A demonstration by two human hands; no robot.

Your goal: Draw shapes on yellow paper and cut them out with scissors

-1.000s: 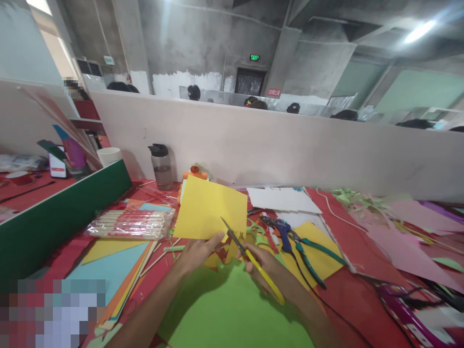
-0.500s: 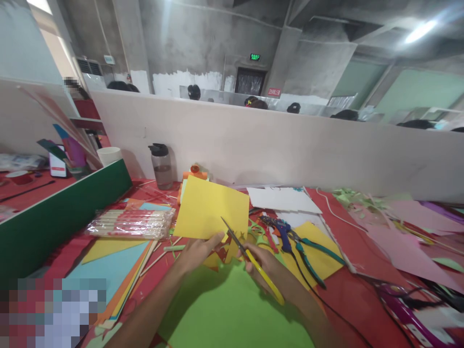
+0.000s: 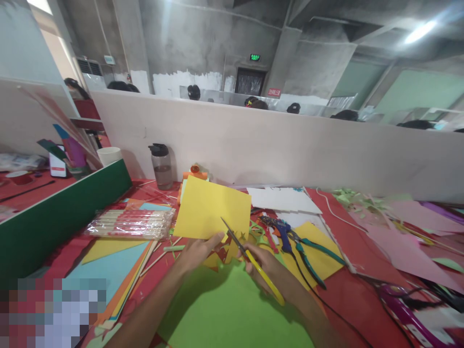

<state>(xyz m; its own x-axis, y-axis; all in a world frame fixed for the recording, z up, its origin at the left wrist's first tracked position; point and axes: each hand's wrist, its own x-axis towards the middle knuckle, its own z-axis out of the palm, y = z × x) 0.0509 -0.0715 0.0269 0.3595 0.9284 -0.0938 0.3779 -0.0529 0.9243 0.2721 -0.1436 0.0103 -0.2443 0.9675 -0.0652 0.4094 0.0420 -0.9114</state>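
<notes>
A yellow sheet of paper (image 3: 208,208) is held up by its lower edge in my left hand (image 3: 199,251), thumb on the near face. My right hand (image 3: 263,263) is closed on yellow-handled scissors (image 3: 259,268), whose dark blades point up and left across the sheet's lower right part. Whether the blades have paper between them, I cannot tell. The sheet's lower edge near the blades looks cut and jagged. Below both hands lies a large green sheet (image 3: 232,309). Yellow and green cut-out scraps (image 3: 257,234) lie behind my right hand.
Green-handled pliers (image 3: 308,256) and a blue glue gun (image 3: 284,234) lie to the right on yellow paper. A packet of wooden sticks (image 3: 130,223), coloured sheets (image 3: 108,266) and a green divider (image 3: 65,212) are on the left. A water bottle (image 3: 161,166) stands by the white partition (image 3: 290,150).
The yellow sheet's right edge has shifted very slightly to the right. Both hands and the scissors look almost still.
</notes>
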